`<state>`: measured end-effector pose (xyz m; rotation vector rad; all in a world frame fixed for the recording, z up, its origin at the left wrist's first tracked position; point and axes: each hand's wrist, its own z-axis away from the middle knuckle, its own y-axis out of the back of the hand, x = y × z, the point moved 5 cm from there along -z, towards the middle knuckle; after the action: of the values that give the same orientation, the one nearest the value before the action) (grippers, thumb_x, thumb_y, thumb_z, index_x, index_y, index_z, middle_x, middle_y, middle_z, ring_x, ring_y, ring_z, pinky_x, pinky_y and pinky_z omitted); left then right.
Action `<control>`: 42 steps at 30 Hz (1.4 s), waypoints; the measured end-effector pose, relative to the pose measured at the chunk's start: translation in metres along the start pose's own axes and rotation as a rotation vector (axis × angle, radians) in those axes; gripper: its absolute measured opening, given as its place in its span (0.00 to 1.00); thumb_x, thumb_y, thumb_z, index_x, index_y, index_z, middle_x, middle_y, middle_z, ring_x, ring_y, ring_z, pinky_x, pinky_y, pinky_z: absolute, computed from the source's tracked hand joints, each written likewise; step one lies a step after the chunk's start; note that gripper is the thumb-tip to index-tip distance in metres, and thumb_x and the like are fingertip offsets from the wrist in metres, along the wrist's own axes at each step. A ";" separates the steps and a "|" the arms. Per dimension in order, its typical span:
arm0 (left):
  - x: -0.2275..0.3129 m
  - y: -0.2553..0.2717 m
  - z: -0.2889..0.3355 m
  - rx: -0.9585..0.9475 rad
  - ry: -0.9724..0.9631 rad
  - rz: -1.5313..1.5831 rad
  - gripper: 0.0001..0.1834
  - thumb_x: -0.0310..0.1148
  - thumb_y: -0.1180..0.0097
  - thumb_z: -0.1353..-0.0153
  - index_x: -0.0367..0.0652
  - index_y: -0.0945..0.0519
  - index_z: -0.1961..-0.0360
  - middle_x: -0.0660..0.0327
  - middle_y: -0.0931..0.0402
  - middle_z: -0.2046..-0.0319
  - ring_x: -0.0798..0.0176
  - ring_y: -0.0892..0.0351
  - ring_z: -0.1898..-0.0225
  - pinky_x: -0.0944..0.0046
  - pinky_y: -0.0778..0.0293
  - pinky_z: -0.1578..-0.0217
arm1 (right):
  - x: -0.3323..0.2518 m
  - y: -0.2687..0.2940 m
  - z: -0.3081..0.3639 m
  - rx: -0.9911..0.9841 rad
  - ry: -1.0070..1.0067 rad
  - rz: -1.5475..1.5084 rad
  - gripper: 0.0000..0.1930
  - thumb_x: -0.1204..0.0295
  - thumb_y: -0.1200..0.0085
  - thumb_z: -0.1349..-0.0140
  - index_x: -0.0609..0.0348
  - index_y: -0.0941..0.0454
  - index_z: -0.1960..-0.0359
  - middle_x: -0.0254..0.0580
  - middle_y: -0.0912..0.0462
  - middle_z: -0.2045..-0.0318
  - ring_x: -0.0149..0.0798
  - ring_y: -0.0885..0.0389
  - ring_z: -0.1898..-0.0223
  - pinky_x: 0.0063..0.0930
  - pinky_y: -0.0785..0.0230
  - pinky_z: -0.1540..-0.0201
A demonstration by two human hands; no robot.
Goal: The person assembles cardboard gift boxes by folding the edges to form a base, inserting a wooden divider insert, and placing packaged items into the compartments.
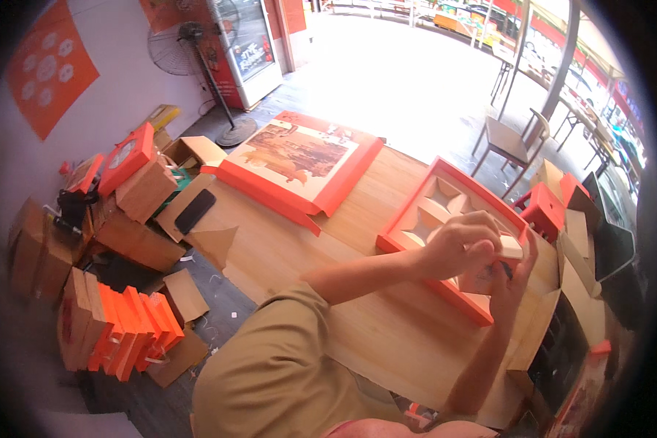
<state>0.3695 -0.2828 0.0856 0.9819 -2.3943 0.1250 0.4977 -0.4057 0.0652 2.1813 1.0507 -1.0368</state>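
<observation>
1. Head view on my feed: the left hand (463,243) and the right hand (517,274) are close together over the table, and I can't tell if they touch each other.
2. A small cream piece (511,248) sits between them, up against the right hand's raised fingers, which look closed on it. The left hand is curled just beside it, but I can't tell whether it's pinching anything. Something greyish below is too blurry for me to name.
3. Right under the hands I've got an open red-orange tray (392,243) with pale dividers (433,213) making several compartments. The hands cover part of its near right side.
4. To the left of it, and apart, a flat red box (347,191) with a printed picture on top lies near the far edge of the wooden table (292,255).
5. Further left, there's a messy heap of cardboard boxes (142,241), with a dark phone-shaped thing (195,212) on a flap. Below that, a row of bright orange boxes (135,328) leans together.
6. Over on the right I see a red stool (542,210) and more cardboard (578,241), with a metal-legged chair (507,139) beyond the tray.
7. Way at the back left: a standing fan (235,133), a glass-door fridge (252,51) and an orange poster (45,69) on the wall.
</observation>
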 end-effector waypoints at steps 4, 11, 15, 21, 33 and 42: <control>0.002 -0.016 0.000 -0.049 0.185 0.060 0.15 0.34 0.37 0.30 0.34 0.16 0.48 0.53 0.19 0.48 0.62 0.18 0.49 0.61 0.19 0.53 | -0.003 0.014 0.008 -0.074 0.040 0.268 0.45 0.76 0.34 0.38 0.54 0.47 0.21 0.49 0.25 0.37 0.43 0.20 0.39 0.37 0.18 0.43; 0.004 -0.018 0.000 -0.137 0.231 0.232 0.12 0.24 0.43 0.29 0.35 0.15 0.48 0.51 0.18 0.45 0.57 0.18 0.45 0.58 0.21 0.46 | -0.025 0.018 0.010 -0.097 -0.057 0.161 0.43 0.77 0.29 0.43 0.54 0.37 0.25 0.41 0.24 0.37 0.33 0.18 0.43 0.29 0.17 0.52; -0.001 -0.026 0.001 -0.170 0.236 0.309 0.12 0.23 0.42 0.30 0.36 0.14 0.48 0.50 0.20 0.42 0.55 0.18 0.43 0.57 0.23 0.42 | -0.042 0.025 0.009 -0.059 0.098 0.397 0.42 0.70 0.26 0.43 0.56 0.34 0.27 0.44 0.17 0.46 0.37 0.14 0.51 0.33 0.18 0.50; -0.010 -0.020 0.006 -0.098 0.231 0.039 0.08 0.23 0.31 0.38 0.36 0.12 0.57 0.51 0.14 0.51 0.54 0.16 0.46 0.56 0.24 0.41 | -0.053 0.019 0.009 0.001 0.335 0.521 0.32 0.59 0.27 0.42 0.53 0.24 0.38 0.44 0.16 0.49 0.49 0.13 0.56 0.41 0.19 0.58; -0.008 -0.013 0.017 -0.100 0.018 -0.142 0.08 0.24 0.39 0.33 0.33 0.14 0.54 0.49 0.17 0.53 0.49 0.18 0.51 0.53 0.21 0.51 | -0.057 0.020 0.011 0.038 0.374 0.531 0.36 0.57 0.26 0.47 0.54 0.27 0.38 0.46 0.19 0.48 0.52 0.13 0.59 0.42 0.23 0.64; -0.009 -0.010 0.015 -0.242 0.041 0.004 0.14 0.22 0.39 0.35 0.40 0.13 0.49 0.49 0.19 0.50 0.49 0.19 0.48 0.53 0.20 0.49 | -0.053 0.016 0.013 -0.040 0.348 0.472 0.37 0.60 0.24 0.51 0.57 0.26 0.40 0.48 0.18 0.50 0.55 0.13 0.60 0.43 0.23 0.64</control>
<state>0.3743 -0.2888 0.0670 0.8532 -2.3080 -0.1398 0.4834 -0.4462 0.1019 2.4619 0.6271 -0.4327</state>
